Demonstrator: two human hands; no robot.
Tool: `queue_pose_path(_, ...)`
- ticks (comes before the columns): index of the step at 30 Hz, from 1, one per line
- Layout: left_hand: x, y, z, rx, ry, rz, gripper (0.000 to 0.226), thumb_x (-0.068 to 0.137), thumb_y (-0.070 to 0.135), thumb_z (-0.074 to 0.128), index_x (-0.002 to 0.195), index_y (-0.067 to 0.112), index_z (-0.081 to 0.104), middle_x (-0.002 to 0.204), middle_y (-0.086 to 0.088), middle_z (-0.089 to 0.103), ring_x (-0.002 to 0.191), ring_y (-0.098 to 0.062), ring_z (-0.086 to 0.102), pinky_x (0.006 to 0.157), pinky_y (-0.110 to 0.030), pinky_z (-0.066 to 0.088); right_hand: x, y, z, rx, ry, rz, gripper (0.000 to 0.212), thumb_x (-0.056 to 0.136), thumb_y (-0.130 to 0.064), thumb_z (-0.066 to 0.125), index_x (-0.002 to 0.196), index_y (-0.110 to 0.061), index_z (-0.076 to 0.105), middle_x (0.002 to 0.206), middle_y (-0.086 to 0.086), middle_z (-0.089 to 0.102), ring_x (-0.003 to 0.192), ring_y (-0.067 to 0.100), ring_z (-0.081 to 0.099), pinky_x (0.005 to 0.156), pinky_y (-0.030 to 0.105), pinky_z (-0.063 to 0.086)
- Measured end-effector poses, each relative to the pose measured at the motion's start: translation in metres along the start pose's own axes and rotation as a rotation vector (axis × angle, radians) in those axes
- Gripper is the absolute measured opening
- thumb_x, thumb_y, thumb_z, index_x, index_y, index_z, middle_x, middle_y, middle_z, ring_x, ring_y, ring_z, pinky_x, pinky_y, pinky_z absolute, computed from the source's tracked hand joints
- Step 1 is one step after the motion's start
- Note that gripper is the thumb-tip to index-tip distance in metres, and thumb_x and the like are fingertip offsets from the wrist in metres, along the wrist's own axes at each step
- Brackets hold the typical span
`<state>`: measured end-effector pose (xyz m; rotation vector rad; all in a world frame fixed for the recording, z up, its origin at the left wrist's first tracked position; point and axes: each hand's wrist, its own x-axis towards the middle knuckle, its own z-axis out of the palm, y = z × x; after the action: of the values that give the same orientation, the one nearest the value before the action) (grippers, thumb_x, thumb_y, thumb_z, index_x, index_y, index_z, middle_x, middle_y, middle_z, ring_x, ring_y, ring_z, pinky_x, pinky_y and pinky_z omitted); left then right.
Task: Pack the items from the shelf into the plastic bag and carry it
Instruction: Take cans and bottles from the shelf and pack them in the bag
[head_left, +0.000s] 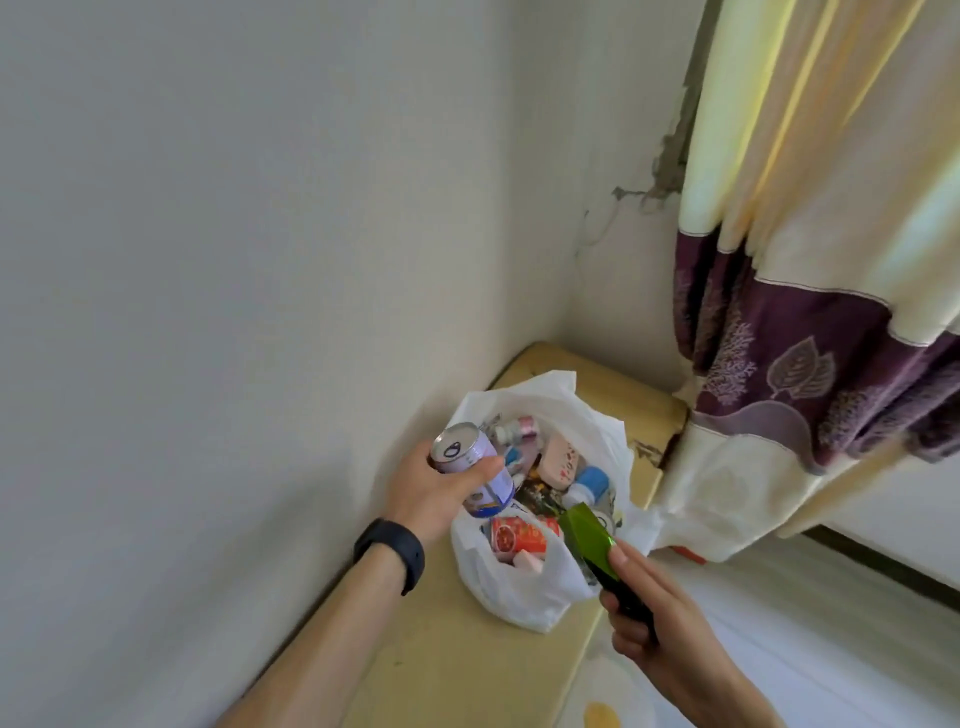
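The right hand (654, 608), nearest the lens, has its fingers clamped on a green pack (589, 540) tipped into the mouth of the bag (519, 587). The left hand (431, 493) grips a can (475, 467) just above the bag's left rim. The white bag, already holding bottles and packets, sits open on the shelf (467, 660) beside the wall. With 2 items going in together, the can could crush softer goods or tip the slack bag toward the shelf edge.
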<state>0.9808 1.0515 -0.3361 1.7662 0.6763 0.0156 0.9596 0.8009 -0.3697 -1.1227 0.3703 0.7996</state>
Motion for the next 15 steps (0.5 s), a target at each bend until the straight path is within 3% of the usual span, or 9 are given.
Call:
queue_pose_path(2,0.018,-0.002,0.017,0.143,-0.018,0.017,0.032,0.067,0.039,0.087,0.088,0.026,0.067,0.079,0.013,0.07,0.067,0.009,0.064,0.058,-0.01,0.049,0.002,-0.004,-0.006,0.006,0.024,-0.017,0.043,0.08,-0.036,0.069,0.122,-0.03,0.07,0.068,0.007,0.046,0.06,0.016,0.014,0.049,0.024,0.015)
queue_pose_path(4,0.036,-0.01,0.034,0.255,-0.016,0.018,0.053,0.054,0.057,0.085,0.094,0.028,0.067,0.086,0.013,0.071,0.079,-0.003,0.067,0.069,-0.024,0.056,0.001,-0.007,-0.011,0.002,0.043,-0.043,0.041,0.08,-0.036,0.069,0.121,-0.033,0.07,0.067,0.007,0.046,0.059,0.016,0.014,0.053,0.026,0.014)
queue_pose_path(6,0.05,-0.018,0.051,0.336,-0.015,0.015,0.059,0.051,0.062,0.082,0.097,0.028,0.064,0.089,0.012,0.07,0.083,-0.011,0.066,0.073,-0.03,0.056,0.0,-0.008,-0.017,0.004,0.057,-0.061,0.04,0.081,-0.036,0.068,0.121,-0.035,0.07,0.068,0.007,0.046,0.061,0.017,0.014,0.055,0.027,0.014)
queue_pose_path(10,0.07,-0.038,0.077,0.57,-0.085,-0.006,0.055,0.056,0.052,0.082,0.1,0.029,0.059,0.092,0.007,0.065,0.086,-0.018,0.062,0.07,-0.028,0.05,-0.006,-0.003,-0.032,0.003,0.091,-0.085,0.04,0.081,-0.038,0.068,0.121,-0.037,0.07,0.07,0.007,0.046,0.06,0.017,0.016,0.056,0.028,0.015)
queue_pose_path(13,0.083,-0.065,0.091,0.82,-0.203,0.018,0.051,0.046,0.06,0.07,0.085,0.029,0.059,0.078,0.007,0.065,0.07,-0.013,0.061,0.059,-0.029,0.054,-0.011,0.005,-0.041,-0.02,0.122,-0.071,0.039,0.081,-0.04,0.067,0.12,-0.039,0.07,0.071,0.007,0.046,0.058,0.017,0.016,0.054,0.027,0.016)
queue_pose_path(15,0.085,-0.077,0.1,0.853,-0.232,0.019,0.054,0.047,0.062,0.068,0.087,0.027,0.059,0.075,0.007,0.065,0.068,-0.015,0.062,0.057,-0.03,0.055,-0.013,0.009,-0.046,-0.042,0.125,-0.059,0.039,0.08,-0.042,0.067,0.119,-0.041,0.07,0.071,0.006,0.046,0.059,0.017,0.017,0.056,0.029,0.015)
